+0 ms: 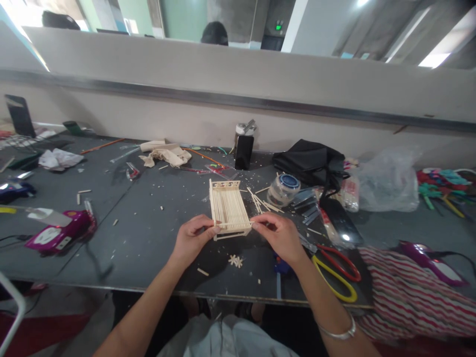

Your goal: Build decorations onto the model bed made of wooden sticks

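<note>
A miniature bed made of thin wooden sticks [231, 204] stands on the dark table in front of me, its decorated end rail at the far side. My left hand [196, 237] pinches its near left corner between thumb and fingers. At the near right corner, my right hand [279, 237] pinches in the same way. A stick runs across the near end between my fingertips; whether it is fixed to the bed I cannot tell. Closer to me lie small star-shaped stick pieces [235, 261]. Several loose sticks [260, 201] lie just right of the bed.
Scissors with red and yellow handles [336, 272] lie by my right forearm. A blue-lidded jar [284, 191], black bag [310, 161] and phone [340, 220] are on the right. An upright phone [244, 152] stands behind the bed. A purple glue gun [61, 232] lies at left.
</note>
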A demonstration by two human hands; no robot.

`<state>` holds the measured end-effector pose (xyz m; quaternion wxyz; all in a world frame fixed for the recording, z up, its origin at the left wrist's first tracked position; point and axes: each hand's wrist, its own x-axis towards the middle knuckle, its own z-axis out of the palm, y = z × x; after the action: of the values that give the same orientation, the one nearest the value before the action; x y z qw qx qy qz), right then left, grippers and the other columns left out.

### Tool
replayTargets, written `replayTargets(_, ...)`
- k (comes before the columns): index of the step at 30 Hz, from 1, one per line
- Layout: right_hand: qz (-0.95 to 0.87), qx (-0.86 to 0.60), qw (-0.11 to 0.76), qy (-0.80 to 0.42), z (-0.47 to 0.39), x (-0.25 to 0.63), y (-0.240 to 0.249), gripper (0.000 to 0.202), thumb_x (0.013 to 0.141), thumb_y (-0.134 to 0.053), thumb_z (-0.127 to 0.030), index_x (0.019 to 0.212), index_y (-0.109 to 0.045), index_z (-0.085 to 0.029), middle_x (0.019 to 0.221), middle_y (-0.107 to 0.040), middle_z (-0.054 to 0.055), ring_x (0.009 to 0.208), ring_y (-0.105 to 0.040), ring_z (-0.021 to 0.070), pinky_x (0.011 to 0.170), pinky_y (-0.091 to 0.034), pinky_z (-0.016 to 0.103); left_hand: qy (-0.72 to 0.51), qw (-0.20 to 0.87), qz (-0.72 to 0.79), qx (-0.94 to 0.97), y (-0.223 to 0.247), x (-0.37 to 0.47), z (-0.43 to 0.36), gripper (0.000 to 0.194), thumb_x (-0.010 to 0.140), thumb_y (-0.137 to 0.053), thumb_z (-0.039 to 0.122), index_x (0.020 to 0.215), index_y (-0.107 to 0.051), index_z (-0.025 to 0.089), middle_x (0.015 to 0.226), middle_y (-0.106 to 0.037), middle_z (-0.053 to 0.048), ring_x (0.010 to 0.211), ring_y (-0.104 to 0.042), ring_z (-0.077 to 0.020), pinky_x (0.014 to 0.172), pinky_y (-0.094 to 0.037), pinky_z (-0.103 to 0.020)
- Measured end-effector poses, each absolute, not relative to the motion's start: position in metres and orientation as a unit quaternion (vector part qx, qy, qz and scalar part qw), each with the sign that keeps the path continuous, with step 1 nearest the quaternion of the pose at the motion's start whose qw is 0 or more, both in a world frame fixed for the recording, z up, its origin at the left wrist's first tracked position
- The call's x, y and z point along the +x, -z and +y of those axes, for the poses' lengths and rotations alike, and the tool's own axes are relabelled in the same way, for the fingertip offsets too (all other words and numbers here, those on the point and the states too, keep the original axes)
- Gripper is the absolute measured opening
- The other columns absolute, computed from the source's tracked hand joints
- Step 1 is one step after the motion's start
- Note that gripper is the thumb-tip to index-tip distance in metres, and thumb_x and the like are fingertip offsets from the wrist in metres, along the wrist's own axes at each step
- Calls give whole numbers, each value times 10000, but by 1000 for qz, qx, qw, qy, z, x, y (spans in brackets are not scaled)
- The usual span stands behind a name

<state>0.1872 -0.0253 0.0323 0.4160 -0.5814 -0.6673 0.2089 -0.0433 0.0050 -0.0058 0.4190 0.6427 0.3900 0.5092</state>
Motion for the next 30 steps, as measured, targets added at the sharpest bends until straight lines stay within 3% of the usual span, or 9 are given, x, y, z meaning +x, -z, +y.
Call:
replayTargets(14,-655,-586,419,-228,-26,187,-18,154,778,-600,-214,837,-742,-223,843,-748,29,744,-669,186,662,-507,282,-498,462,393,620,11,-45,2,107,744,-723,271,815,-720,192,755,-622,-7,677,-543,-109,627,-415,-227)
replayTargets(21,-637,-591,425,-253,-33,192,-17,203,766,-619,-226,936,-728,-207,866,-747,41,753,-683,186,654,-529,285,-488,541,388,566,17,-49,-2,372,712,-754,247,1070,-669,201,741,-551,25,680,-517,-93,657,-419,-228)
replayTargets(25,-627,-592,435,-258,-35,191,-21,292,776,-639,-303,1038,-696,-188,887,-734,59,750,-676,186,625,-530,278,-495,515,381,586,16,-52,-4,272,735,-739,249,997,-684,198,765,-548,15,713,-519,-99,674,-414,-232)
replayTargets(30,-636,-590,435,-242,-31,185,-22,184,778,-650,-311,914,-724,-210,888,-728,41,752,-657,180,644,-501,276,-507,474,376,614,14,-48,-1,153,740,-736,260,873,-698,194,755,-553,7,694,-513,-102,655,-401,-233)
